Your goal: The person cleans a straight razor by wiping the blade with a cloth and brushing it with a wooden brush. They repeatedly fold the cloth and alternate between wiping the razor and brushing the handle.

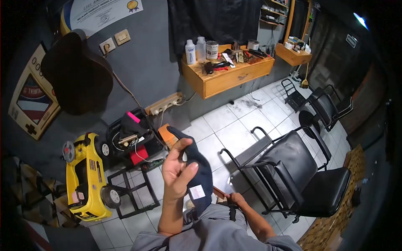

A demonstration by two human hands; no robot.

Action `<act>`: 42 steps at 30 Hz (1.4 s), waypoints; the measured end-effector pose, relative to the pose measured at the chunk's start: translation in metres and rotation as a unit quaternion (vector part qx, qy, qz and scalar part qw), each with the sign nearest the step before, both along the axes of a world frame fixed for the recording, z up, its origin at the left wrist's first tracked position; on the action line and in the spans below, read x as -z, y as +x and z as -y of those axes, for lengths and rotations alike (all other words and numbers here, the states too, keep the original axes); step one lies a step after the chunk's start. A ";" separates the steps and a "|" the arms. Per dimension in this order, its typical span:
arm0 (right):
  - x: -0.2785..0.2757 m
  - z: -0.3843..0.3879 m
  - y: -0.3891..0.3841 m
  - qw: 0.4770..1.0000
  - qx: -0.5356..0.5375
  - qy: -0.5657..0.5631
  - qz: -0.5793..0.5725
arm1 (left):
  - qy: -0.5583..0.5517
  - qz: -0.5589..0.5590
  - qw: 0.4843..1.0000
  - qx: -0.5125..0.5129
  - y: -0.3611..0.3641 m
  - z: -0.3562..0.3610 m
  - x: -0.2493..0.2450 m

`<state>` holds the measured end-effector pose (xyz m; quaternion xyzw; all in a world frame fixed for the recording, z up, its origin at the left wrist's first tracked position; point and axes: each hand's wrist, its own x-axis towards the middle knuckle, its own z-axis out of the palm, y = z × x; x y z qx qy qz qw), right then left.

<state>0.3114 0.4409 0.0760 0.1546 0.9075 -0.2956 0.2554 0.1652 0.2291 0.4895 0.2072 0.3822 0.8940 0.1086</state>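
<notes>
Raised in front of the body, my left hand pinches a dark navy cloth between bent fingers and thumb. The cloth hangs down toward my lap, with a white label on its lower part. Low by my waist, my right hand has its fingers wrapped round something brown and narrow, which I cannot make out fully. A black strap lies on my grey clothing just below that hand.
A black barber chair stands to the right. Ahead, a wooden drawer shelf holds bottles, cans and clippers. On the left are a yellow toy car, a black metal frame and a crate of items. A dark guitar-shaped case hangs on the wall.
</notes>
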 end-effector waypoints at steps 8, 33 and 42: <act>-0.036 -0.001 -0.023 0.874 0.289 -0.379 -0.092 | -0.110 -0.042 0.993 -0.006 -0.002 0.010 0.018; -0.112 0.056 -0.053 0.850 0.319 -0.420 -0.017 | -0.085 -0.037 0.991 -0.097 -0.010 0.064 0.030; -0.215 0.144 -0.093 0.863 0.164 -0.437 -0.193 | -0.078 -0.057 0.995 -0.015 -0.015 0.053 0.030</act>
